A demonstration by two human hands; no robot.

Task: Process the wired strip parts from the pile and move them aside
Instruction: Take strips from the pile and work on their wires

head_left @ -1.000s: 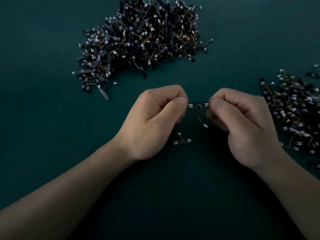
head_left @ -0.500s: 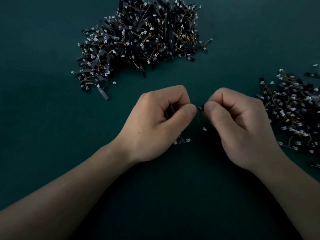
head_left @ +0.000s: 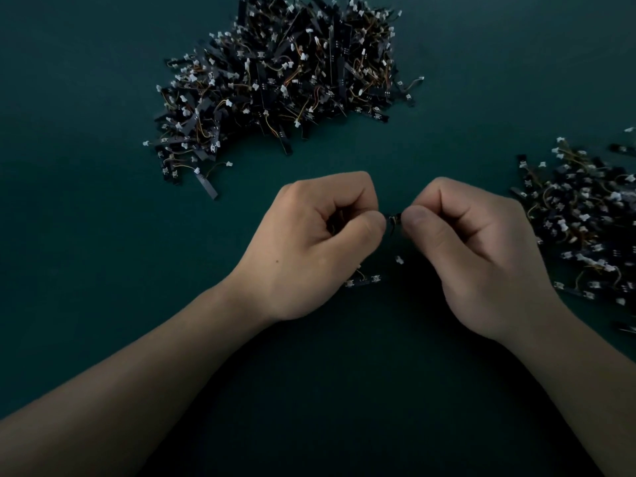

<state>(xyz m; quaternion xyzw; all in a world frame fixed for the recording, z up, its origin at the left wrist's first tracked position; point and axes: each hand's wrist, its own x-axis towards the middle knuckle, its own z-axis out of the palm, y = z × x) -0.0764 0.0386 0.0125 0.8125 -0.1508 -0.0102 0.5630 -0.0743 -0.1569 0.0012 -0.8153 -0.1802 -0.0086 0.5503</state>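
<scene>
Pinching one wired strip part (head_left: 394, 220) at both ends, the curled left hand (head_left: 309, 242) and right hand (head_left: 475, 249) meet at the middle of the surface (head_left: 103, 235), the part's axis apparently running hand to hand. The side heap (head_left: 585, 228) by the right edge lies nearest the right hand.

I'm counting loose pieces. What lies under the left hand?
One loose strip part pokes out beneath the left hand; its left end is hidden by the hand.
</scene>
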